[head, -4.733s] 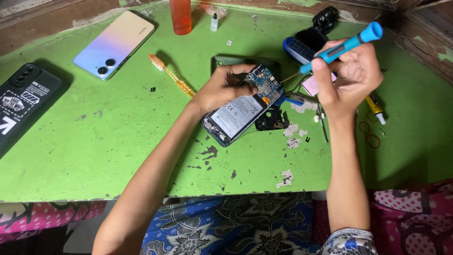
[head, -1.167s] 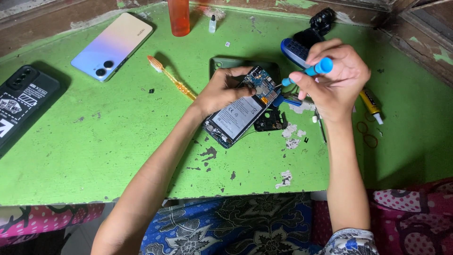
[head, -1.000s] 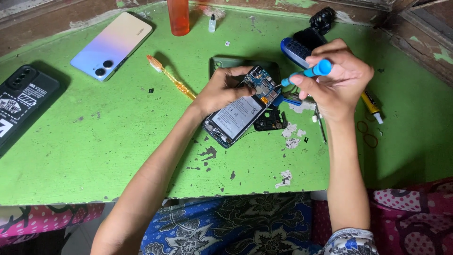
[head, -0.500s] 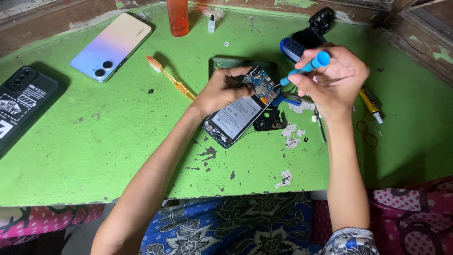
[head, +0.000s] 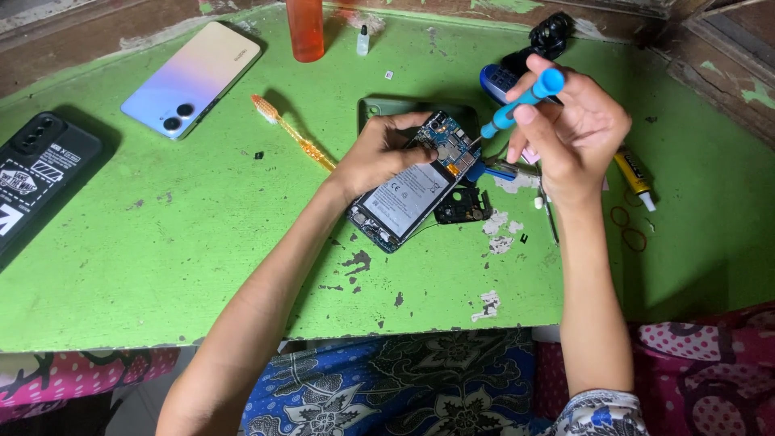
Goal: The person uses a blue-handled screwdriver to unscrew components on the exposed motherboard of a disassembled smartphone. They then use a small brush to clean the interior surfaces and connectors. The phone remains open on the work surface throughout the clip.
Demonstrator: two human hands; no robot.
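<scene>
An opened phone [head: 408, 194] with its back off lies on the green table [head: 161, 266], battery and circuit board showing. My left hand [head: 379, 153] grips its upper left edge, fingers resting on the board. My right hand [head: 569, 129] holds a blue screwdriver [head: 521, 101] tilted down to the left, its tip at the phone's top end. A small black phone part [head: 462, 206] lies just right of the phone.
A pastel phone [head: 194, 77] and a black phone case [head: 36, 173] lie at the left, an orange toothbrush [head: 291, 133] between. An orange bottle [head: 305, 28], small dropper bottle [head: 363, 40], dark case [head: 379, 109], glue tube [head: 634, 173], rubber bands [head: 628, 228] and tweezers [head: 549, 214] surround the work.
My right hand brought the screwdriver down from raised to the phone's top end, then tilted it steeper. My left hand stayed on the phone.
</scene>
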